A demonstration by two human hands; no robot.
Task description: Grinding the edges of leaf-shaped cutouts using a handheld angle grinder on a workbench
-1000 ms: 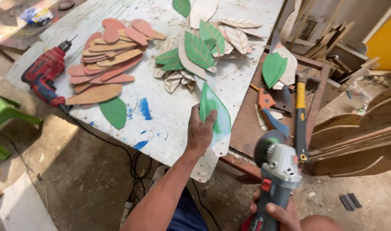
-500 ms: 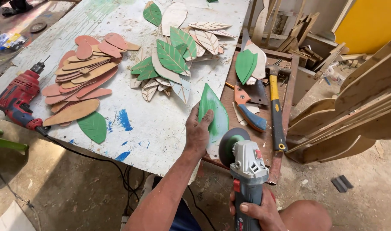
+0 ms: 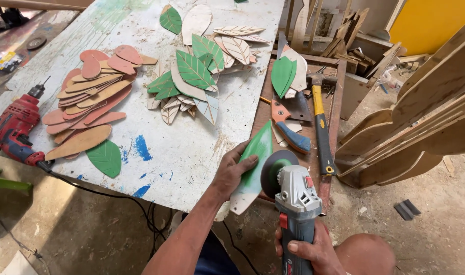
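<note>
my left hand (image 3: 231, 173) presses flat on a green wooden leaf (image 3: 253, 165), fingers spread over its lower half and thumb on the near edge, pinning it against the corner of the white painted table (image 3: 176, 153). the leaf's pale unpainted end hangs off the table edge just below my palm, and its pointed tip runs up and away from my knuckles. my right hand (image 3: 309, 252) is wrapped tight around the grey body of an angle grinder (image 3: 293, 203), fingers closed fully round the handle. the grinder's disc (image 3: 274, 170) stands just right of my left fingers, right at the leaf's edge; i cannot tell if it touches. beyond the disc lie a hammer with a yellow handle (image 3: 320, 122) and a small handsaw (image 3: 288, 122). far left of my left hand sit a pile of green leaves (image 3: 192, 76), a stack of bare wooden leaves (image 3: 90, 97) and a red drill (image 3: 16, 127).
</note>
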